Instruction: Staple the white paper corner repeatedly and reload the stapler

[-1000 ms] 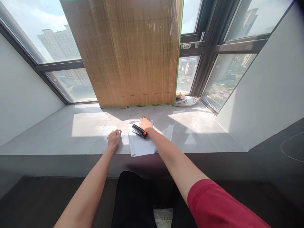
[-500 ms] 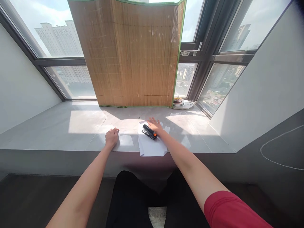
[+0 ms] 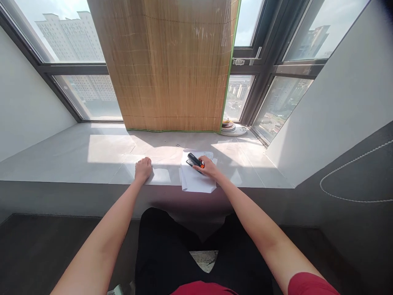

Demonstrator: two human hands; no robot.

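Note:
A black stapler (image 3: 195, 160) with an orange patch lies over white sheets of paper (image 3: 199, 181) on the pale window sill. My right hand (image 3: 208, 167) is closed around the stapler's near end, thumb and fingers on either side of it. Left of the papers, my left hand (image 3: 143, 169) rests on the sill with its fingers curled in. Whether anything is under those fingers is hidden. The papers reach slightly past the sill's front edge.
A bamboo mat with green edging (image 3: 172, 82) stands against the window behind the papers. Stacked plates (image 3: 233, 129) sit at its right foot. A beaded cord (image 3: 333, 169) hangs at the right. Dark-clad legs (image 3: 166, 250) are below the sill (image 3: 70, 164).
My right hand has gone from lying spread on the paper beside the stapler to gripping the stapler's near end. My left hand stays on the sill. The view has tilted down a little.

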